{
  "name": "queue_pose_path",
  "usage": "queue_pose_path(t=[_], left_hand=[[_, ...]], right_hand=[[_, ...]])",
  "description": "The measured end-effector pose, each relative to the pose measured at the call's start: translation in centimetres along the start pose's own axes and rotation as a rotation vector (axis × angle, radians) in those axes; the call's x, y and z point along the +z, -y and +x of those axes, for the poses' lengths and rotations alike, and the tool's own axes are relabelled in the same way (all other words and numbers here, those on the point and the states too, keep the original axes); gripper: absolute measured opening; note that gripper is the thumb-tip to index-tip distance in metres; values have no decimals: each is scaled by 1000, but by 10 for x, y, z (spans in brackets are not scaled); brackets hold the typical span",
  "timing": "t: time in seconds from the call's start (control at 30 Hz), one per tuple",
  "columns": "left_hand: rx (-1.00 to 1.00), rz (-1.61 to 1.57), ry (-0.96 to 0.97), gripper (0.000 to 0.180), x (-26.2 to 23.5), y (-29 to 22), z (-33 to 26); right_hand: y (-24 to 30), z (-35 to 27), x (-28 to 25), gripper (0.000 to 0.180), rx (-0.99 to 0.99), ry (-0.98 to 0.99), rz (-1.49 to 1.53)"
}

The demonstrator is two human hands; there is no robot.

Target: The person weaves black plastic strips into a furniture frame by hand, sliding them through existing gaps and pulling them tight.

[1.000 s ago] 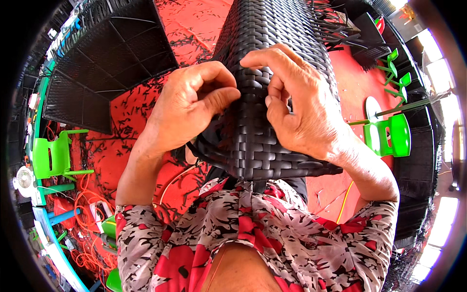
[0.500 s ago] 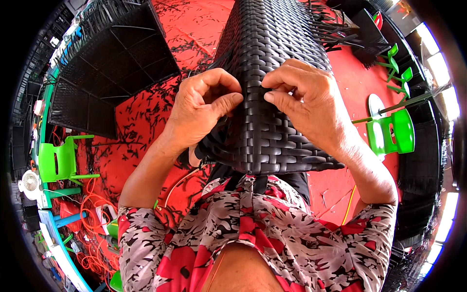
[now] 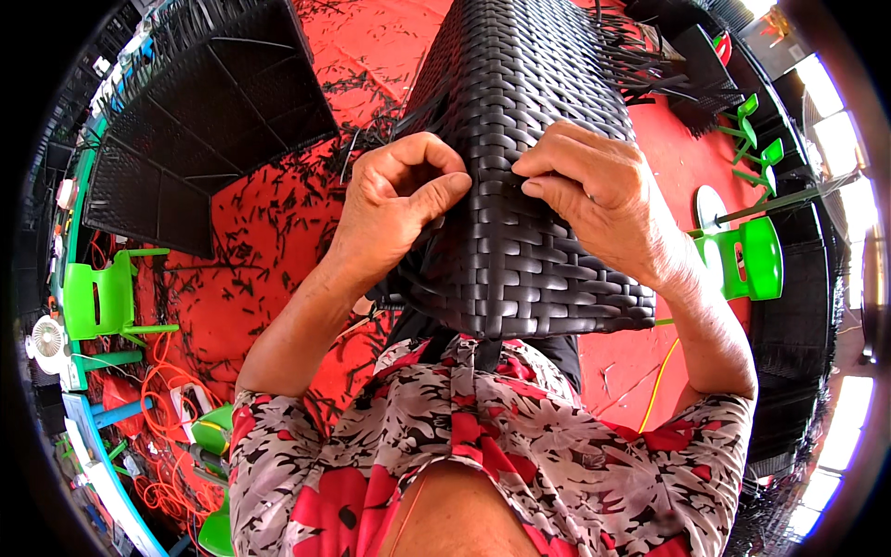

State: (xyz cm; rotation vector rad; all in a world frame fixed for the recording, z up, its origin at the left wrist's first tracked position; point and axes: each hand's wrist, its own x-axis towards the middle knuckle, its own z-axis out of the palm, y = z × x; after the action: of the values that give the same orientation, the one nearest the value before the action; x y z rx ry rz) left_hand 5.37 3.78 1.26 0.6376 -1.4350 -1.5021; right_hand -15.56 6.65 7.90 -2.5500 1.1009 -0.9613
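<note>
Weave: black woven piece (image 3: 520, 186) stands on our lap, centre.
Left hand (image 3: 394, 209): we pinch a strand at its left edge.
Right hand (image 3: 603, 200): fingertips pressed on its front, perhaps gripping a strand.
Chairs: two green, one left (image 3: 102, 297), one right (image 3: 752, 260).
Frames: one black frame (image 3: 204, 111), upper left.
Labels: none readable.

A short-sleeved shirt (image 3: 520, 436) with red, grey and black floral print, forearms bare.

Glossy black woven plastic wicker panel (image 3: 529, 186); matt red floor (image 3: 278, 251); shiny green plastic chair (image 3: 97, 297).
</note>
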Motion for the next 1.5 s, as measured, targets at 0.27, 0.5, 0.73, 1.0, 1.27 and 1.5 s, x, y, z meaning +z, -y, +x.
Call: queue_pose_path(t=[0.27, 0.5, 0.73, 1.0, 1.27, 1.5], left_hand=[[26, 195, 145, 21, -4, -23, 2], [299, 661, 201, 23, -5, -39, 14], [61, 48, -138, 21, -16, -80, 3], [340, -442, 207, 37, -48, -61, -4], [338, -683, 513, 82, -36, -4, 13], [371, -818, 509, 53, -8, 18, 32]], right_hand=[[2, 7, 7, 9, -50, -11, 27], [14, -13, -7, 33, 98, -135, 74], [20, -81, -11, 113, 353, 83, -469], [36, -98, -3, 96, 478, -176, -308], [43, -131, 30, 82, 585, -748, 258], [36, -131, 38, 50, 624, -848, 53]])
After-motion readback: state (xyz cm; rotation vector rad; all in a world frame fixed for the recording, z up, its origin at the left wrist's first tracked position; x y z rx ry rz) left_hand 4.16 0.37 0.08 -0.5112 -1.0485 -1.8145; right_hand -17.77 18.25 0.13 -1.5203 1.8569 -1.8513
